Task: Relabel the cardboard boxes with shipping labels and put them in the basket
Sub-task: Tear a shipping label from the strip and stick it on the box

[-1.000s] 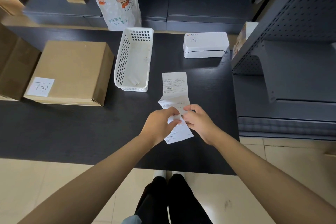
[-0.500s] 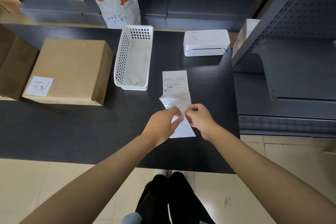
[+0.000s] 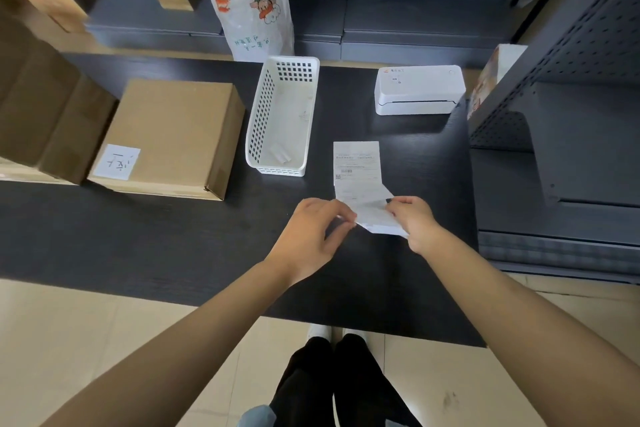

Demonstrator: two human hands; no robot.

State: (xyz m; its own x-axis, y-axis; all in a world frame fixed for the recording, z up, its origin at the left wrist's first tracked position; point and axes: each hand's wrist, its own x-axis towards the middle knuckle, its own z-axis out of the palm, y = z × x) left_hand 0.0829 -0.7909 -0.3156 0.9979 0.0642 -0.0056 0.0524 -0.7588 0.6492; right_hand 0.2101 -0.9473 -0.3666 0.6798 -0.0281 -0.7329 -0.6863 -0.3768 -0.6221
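Pinching opposite edges of the shipping label strip (image 3: 367,208) above the table (image 3: 173,236), the left hand (image 3: 311,236) and right hand (image 3: 414,220) seem set to separate one label — the cardboard box (image 3: 169,135) waits well left, beside the basket (image 3: 282,114).

Two hands, left hand (image 3: 313,234) and right hand (image 3: 414,220). One strip of labels (image 3: 358,172), two labels showing on it. One white basket (image 3: 265,121). One printer (image 3: 419,90). Two boxes on the table (image 3: 138,246): box (image 3: 173,128) with one handwritten sticker (image 3: 117,161), and second box (image 3: 52,121). One printed bag (image 3: 249,3).
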